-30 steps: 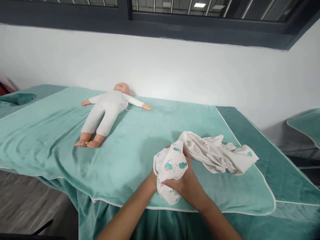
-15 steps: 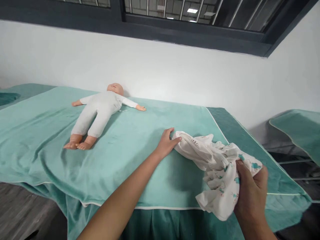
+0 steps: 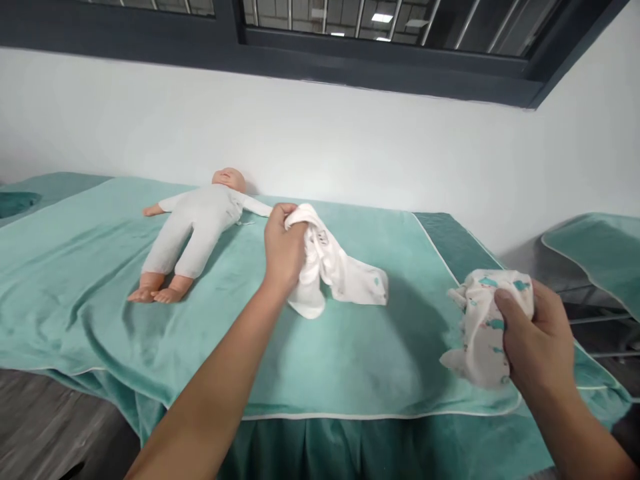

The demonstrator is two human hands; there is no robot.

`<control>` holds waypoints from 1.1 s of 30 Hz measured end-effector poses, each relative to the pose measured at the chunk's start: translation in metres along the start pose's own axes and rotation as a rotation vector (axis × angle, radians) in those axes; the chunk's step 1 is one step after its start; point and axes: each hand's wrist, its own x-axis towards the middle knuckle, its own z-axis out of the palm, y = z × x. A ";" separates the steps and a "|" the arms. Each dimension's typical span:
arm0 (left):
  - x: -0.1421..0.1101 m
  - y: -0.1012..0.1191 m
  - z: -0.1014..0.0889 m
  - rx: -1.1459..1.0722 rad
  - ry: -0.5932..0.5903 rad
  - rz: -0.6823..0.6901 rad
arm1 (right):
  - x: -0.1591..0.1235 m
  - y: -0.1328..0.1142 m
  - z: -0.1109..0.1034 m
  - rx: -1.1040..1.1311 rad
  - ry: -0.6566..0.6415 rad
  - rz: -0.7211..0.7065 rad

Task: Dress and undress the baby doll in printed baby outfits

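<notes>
My left hand (image 3: 283, 250) is closed on a white baby garment (image 3: 340, 273) and lifts one end of it above the teal towel (image 3: 350, 353); the other end trails down to the towel. My right hand (image 3: 537, 333) grips a second bunched white garment with teal prints (image 3: 480, 327) near the towel's right front corner. A baby doll in a white suit (image 3: 197, 223) lies on its back at the far left of the towel, head toward the wall, just left of my left hand.
The towel covers a bed with a darker teal cover (image 3: 450, 240) that stands against a white wall (image 3: 350, 147). Another teal-covered bed (image 3: 600, 247) is at the right. A dark window frame (image 3: 320, 47) runs along the top. Grey floor (image 3: 40, 420) shows at lower left.
The clothes have come apart into two pieces. My left hand closed on one piece and raised it toward the doll; my right hand drew the printed piece off to the right.
</notes>
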 end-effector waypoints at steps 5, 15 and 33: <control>0.000 0.027 -0.019 0.098 -0.012 0.057 | 0.040 0.012 0.048 -0.291 -0.249 -0.187; 0.000 0.030 -0.036 0.355 -0.318 0.010 | 0.032 0.020 0.083 -0.701 -0.472 -0.251; 0.001 0.108 -0.069 0.877 -0.275 0.500 | -0.011 -0.212 0.086 0.082 -0.404 -0.727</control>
